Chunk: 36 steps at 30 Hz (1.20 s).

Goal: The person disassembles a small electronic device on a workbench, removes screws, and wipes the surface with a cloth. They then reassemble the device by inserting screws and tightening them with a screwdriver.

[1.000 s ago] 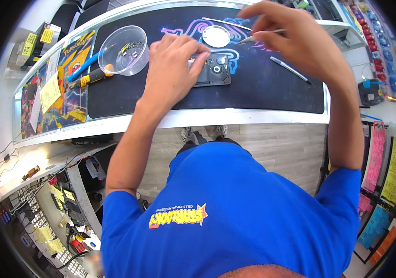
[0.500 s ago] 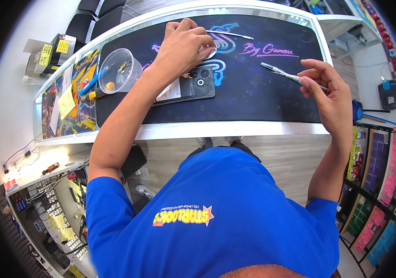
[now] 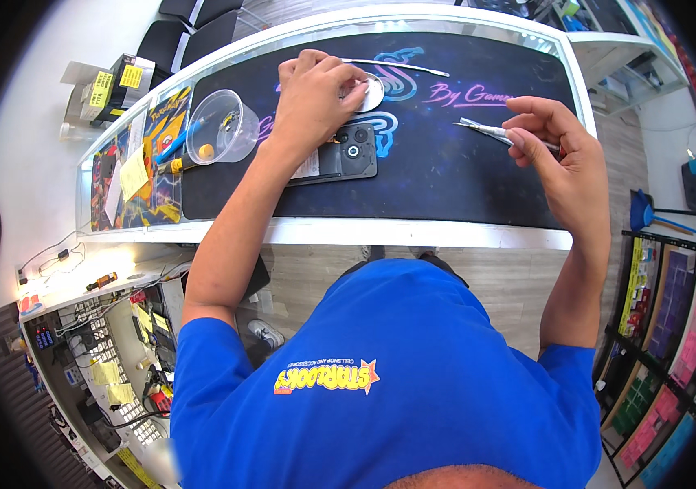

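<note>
My left hand (image 3: 315, 98) has its fingers closed at the edge of a round white disc (image 3: 371, 94), just above an opened black phone (image 3: 349, 159) with its camera rings exposed. My right hand (image 3: 551, 143) pinches slender silver tools (image 3: 478, 126), apparently a pen and a pointed tool together, over the right of the black mat (image 3: 470, 179). A clear plastic cup (image 3: 234, 138) with small parts stands left of the phone. A thin white rod (image 3: 421, 67) lies along the back of the mat.
Blue and yellow tools (image 3: 177, 147), sticky notes (image 3: 133, 175) and a colourful mat are at the counter's left. Stacked boxes (image 3: 124, 85) and black chairs (image 3: 201, 41) stand beyond. A lit, cluttered side desk (image 3: 87, 310) is lower left; shelves of coloured packs (image 3: 674, 326) are right.
My left hand has moved from the phone up to the disc. My right hand has moved right and down, and now also holds the pen that lay on the mat.
</note>
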Each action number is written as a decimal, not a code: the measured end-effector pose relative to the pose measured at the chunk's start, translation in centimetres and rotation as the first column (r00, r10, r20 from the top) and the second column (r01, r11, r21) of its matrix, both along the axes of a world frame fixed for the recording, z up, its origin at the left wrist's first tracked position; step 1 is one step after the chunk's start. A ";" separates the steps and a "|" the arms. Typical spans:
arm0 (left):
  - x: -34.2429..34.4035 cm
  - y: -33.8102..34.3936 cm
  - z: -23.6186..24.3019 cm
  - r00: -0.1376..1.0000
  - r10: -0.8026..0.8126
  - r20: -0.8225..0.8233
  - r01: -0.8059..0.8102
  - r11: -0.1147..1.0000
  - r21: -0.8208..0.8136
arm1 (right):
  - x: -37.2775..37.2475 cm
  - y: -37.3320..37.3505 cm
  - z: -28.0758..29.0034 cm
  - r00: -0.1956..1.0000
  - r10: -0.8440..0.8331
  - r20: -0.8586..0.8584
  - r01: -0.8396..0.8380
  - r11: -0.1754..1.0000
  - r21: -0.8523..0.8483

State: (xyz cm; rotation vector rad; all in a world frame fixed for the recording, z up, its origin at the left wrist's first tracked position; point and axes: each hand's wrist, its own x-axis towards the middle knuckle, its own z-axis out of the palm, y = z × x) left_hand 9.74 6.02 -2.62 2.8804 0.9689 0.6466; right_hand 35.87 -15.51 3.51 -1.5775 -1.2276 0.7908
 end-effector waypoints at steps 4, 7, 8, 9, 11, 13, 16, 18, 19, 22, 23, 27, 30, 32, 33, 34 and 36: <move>1.0 -0.2 -0.8 0.999 -0.008 -0.033 0.013 0.991 0.135 | 0.0 0.1 -0.2 1.000 -0.003 -0.012 0.003 1.000 -0.010; 1.2 -0.2 -0.9 0.999 -0.008 -0.049 0.014 0.992 0.122 | 0.0 0.0 -0.5 1.000 0.023 0.001 -0.023 1.000 -0.002; 1.0 -0.2 -0.7 0.999 0.001 -0.053 0.004 0.996 0.084 | 0.0 -0.1 -0.6 1.000 0.022 0.006 -0.022 1.000 0.004; 0.7 -0.2 -0.5 0.999 -0.005 -0.048 0.007 0.998 0.060 | 0.1 -0.2 -0.6 1.000 0.025 0.008 -0.025 1.000 0.005; 0.1 -0.2 0.0 0.999 0.036 0.021 -0.036 0.999 -0.001 | 0.3 -0.4 -0.6 1.000 0.017 0.005 -0.017 1.000 0.009; -0.4 -0.3 0.6 0.994 0.099 -0.043 -0.104 0.988 -0.118 | 0.5 -0.6 -0.6 1.000 -0.014 -0.011 0.014 1.000 0.013; -0.3 -0.7 0.9 0.990 0.101 -0.100 -0.121 0.969 -0.214 | 0.8 -0.7 -0.5 0.999 -0.038 -0.023 0.038 0.999 0.021; 0.3 -0.9 1.0 0.985 0.105 -0.138 -0.131 0.973 -0.192 | 0.8 -0.6 -0.4 0.999 -0.030 -0.023 0.030 0.999 0.026; 0.6 -1.1 1.1 0.981 0.114 -0.158 -0.142 0.973 -0.183 | 0.8 -0.5 -0.4 0.999 -0.032 -0.022 0.032 0.999 0.026; 1.6 -1.5 1.4 0.979 0.121 -0.164 -0.159 0.956 -0.245 | 0.5 -0.3 -0.4 0.999 -0.023 -0.037 0.024 0.999 0.037; 1.9 -1.6 1.5 0.979 0.127 -0.160 -0.167 0.947 -0.274 | 0.4 -0.3 -0.5 0.999 -0.024 -0.031 0.025 0.999 0.024; 3.0 -2.3 1.8 0.973 0.103 -0.206 -0.149 0.964 -0.221 | -0.1 -0.3 -0.8 0.999 -0.041 -0.033 0.042 0.999 0.027; 3.9 -2.6 2.0 0.970 0.051 -0.236 -0.103 0.971 -0.215 | -0.2 -0.4 -1.1 0.998 -0.043 -0.036 0.044 0.999 0.032; 4.4 -2.7 2.1 0.969 0.003 -0.247 -0.064 0.969 -0.238 | -0.1 -0.6 -1.3 0.998 -0.037 -0.043 0.039 0.999 0.030; 4.7 -2.7 2.2 0.968 -0.027 -0.249 -0.036 0.968 -0.248 | 0.0 -0.6 -1.4 0.998 -0.031 -0.050 0.033 0.999 0.025; 4.9 -2.8 2.2 0.967 -0.058 -0.250 -0.009 0.966 -0.259 | 0.1 -0.7 -1.5 0.997 -0.043 -0.058 0.043 0.999 0.005; 5.1 -3.1 2.2 0.966 -0.071 -0.249 0.003 0.965 -0.261 | 0.2 -1.0 -1.6 0.998 -0.039 -0.057 0.039 0.999 0.007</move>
